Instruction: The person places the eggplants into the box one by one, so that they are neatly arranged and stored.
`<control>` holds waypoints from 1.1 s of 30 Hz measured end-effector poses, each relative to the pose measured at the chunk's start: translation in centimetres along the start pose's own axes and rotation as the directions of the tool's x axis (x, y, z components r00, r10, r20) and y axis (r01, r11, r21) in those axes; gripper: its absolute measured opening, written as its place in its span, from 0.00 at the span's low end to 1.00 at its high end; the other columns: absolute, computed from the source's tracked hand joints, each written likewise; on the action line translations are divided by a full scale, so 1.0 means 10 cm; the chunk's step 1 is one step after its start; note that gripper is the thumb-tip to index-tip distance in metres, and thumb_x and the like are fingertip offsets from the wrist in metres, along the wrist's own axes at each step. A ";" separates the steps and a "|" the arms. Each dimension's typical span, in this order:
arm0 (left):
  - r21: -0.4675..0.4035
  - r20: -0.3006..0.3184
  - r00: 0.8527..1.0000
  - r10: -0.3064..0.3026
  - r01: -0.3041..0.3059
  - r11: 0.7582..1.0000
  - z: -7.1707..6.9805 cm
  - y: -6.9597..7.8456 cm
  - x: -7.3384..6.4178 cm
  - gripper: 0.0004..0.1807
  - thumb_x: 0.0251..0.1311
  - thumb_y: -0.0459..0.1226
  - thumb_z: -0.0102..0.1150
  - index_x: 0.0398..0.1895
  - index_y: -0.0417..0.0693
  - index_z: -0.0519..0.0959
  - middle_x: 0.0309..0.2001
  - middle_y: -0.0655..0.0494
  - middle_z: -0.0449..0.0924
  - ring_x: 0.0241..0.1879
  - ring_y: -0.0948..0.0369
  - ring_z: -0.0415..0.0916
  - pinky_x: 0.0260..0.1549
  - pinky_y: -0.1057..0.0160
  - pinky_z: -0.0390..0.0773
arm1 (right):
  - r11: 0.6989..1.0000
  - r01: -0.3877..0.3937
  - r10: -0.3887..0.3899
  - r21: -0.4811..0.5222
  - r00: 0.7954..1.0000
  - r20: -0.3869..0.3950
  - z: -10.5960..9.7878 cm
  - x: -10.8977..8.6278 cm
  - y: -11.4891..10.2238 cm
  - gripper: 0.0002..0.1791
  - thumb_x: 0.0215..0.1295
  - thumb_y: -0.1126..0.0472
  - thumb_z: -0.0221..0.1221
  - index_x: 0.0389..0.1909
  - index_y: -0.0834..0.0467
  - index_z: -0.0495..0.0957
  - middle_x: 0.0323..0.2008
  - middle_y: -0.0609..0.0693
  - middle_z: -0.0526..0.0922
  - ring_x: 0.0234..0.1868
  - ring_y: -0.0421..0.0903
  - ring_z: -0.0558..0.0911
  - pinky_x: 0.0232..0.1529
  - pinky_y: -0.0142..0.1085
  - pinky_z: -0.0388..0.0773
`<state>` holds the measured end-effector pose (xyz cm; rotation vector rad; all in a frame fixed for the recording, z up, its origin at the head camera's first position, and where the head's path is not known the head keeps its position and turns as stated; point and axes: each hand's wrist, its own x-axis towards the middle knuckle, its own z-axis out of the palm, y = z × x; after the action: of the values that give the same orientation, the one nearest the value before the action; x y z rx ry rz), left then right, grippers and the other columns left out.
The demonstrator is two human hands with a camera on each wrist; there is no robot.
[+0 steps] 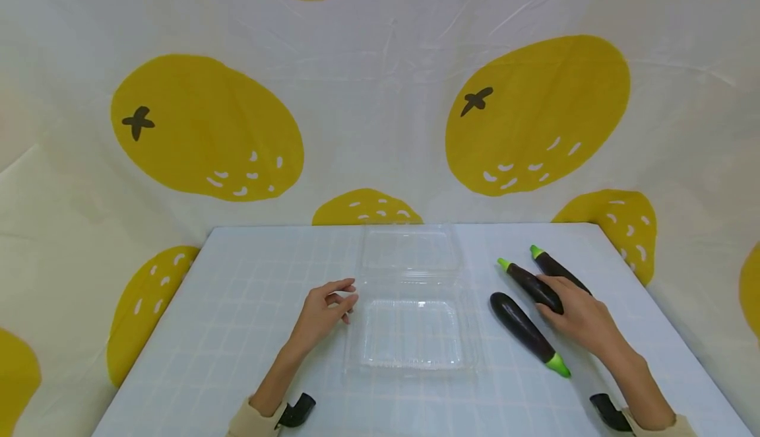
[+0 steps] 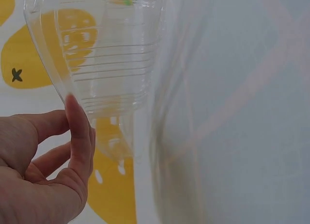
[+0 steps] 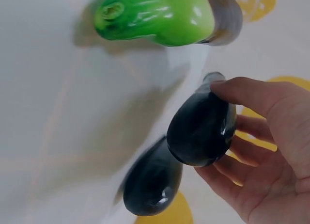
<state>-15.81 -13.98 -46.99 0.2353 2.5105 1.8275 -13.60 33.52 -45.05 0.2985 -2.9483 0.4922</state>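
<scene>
Three toy-like eggplants with green stem ends are at the right of the table in the head view. My right hand grips the middle eggplant, thumb on one side and fingers on the other; its rounded dark end faces the right wrist camera. The near eggplant lies beside it, stem end towards me. Beyond lies the far eggplant, partly behind the hand. A clear plastic box stands with its lid laid back. At its left edge is my left hand, fingers loosely bent; contact is unclear.
The box's clear lid reaches the table's back edge. A pale checked cloth covers the table. Behind it hangs a white curtain printed with yellow fruit.
</scene>
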 end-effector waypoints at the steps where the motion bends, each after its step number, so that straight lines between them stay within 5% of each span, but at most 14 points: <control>1: -0.001 0.000 1.000 0.004 -0.004 1.000 0.00 -0.01 0.00 0.23 0.66 0.31 0.68 0.62 0.31 0.78 0.47 0.44 0.84 0.21 0.57 0.81 0.27 0.60 0.83 | 1.000 0.002 -0.002 0.002 1.000 -0.005 -0.01 0.00 -0.01 0.31 0.62 0.61 0.71 0.64 0.67 0.74 0.60 0.70 0.76 0.57 0.71 0.77 0.47 0.69 0.76; 12: -0.032 -0.010 1.000 0.007 -0.007 0.999 0.00 -0.03 -0.03 0.23 0.65 0.31 0.68 0.61 0.31 0.79 0.47 0.44 0.84 0.20 0.56 0.81 0.26 0.64 0.82 | 0.998 0.054 -0.051 0.030 0.996 -0.078 -0.08 0.00 -0.14 0.30 0.61 0.61 0.72 0.63 0.64 0.76 0.59 0.68 0.78 0.56 0.68 0.79 0.45 0.67 0.78; 24: -0.017 -0.010 1.000 0.004 -0.004 1.000 0.00 0.01 -0.03 0.23 0.66 0.31 0.67 0.62 0.31 0.79 0.47 0.43 0.83 0.21 0.57 0.81 0.29 0.64 0.84 | 0.992 0.082 -0.077 0.097 0.995 -0.060 -0.23 0.03 -0.37 0.34 0.62 0.59 0.73 0.67 0.61 0.74 0.61 0.67 0.78 0.56 0.66 0.79 0.49 0.66 0.78; 33: -0.025 -0.008 1.000 -0.011 0.011 1.000 0.00 -0.01 -0.02 0.23 0.65 0.31 0.68 0.61 0.32 0.79 0.46 0.44 0.84 0.21 0.55 0.81 0.29 0.65 0.83 | 0.976 0.132 -0.120 0.174 0.990 -0.074 -0.30 0.07 -0.54 0.34 0.58 0.59 0.76 0.66 0.59 0.76 0.57 0.63 0.82 0.45 0.54 0.81 0.42 0.53 0.83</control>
<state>-15.64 -14.07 -47.06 0.2133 2.4877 1.8587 -12.81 29.34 -40.49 0.4774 -2.8063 0.7361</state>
